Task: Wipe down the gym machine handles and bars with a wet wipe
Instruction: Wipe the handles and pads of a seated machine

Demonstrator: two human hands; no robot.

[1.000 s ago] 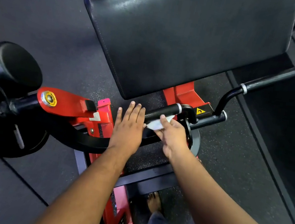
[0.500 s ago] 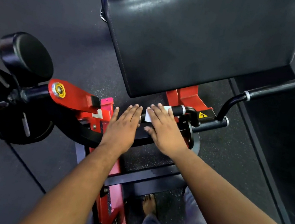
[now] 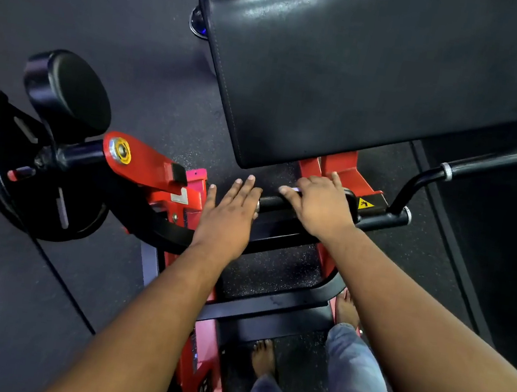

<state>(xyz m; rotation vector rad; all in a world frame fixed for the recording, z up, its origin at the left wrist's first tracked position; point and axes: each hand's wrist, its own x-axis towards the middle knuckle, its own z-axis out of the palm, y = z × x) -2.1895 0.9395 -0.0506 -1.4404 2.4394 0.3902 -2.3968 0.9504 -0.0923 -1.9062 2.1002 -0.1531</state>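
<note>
Your right hand point(image 3: 322, 204) lies over the near black handle point(image 3: 271, 201) of the gym machine, fingers curved over the bar and pressing the wet wipe point(image 3: 295, 189) against it; only a white sliver of the wipe shows at your fingertips. Your left hand point(image 3: 231, 213) lies flat with straight, spread fingers, just left of the handle's end, holding nothing. The far handle point(image 3: 494, 159) angles away on your right, below the black arm pad point(image 3: 366, 78).

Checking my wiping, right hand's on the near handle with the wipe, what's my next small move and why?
Probably slide the right hand and wipe leftward along the near handle; a bare stretch shows between it and the flat left hand.
</note>
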